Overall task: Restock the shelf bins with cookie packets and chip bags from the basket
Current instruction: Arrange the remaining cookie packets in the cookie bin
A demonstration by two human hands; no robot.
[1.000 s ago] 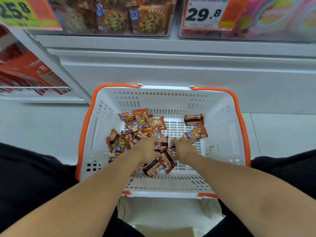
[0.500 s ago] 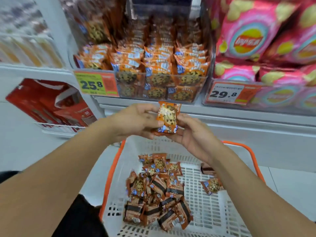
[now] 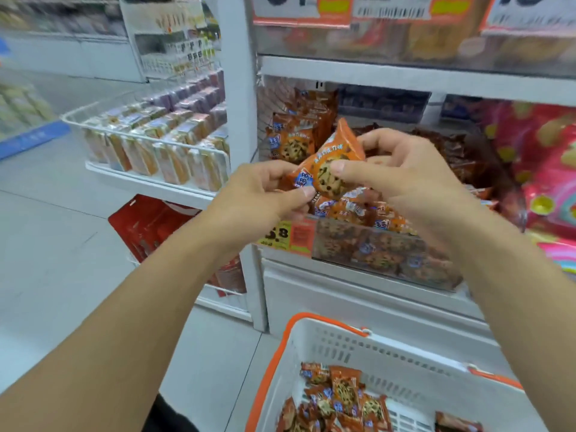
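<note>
Packet (image 3: 325, 165): I am pinching it with left hand (image 3: 258, 194) and right hand (image 3: 405, 179), tilting just before the bin (image 3: 383, 254).

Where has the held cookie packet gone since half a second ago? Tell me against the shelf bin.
Yes, it moved up: the cookie packet, pinched by left hand and right hand, now sits over the shelf bin instead of below its front.

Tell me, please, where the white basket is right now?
In the head view, the basket sits at the bottom right, below the cookie bin, under the right hand.
</note>
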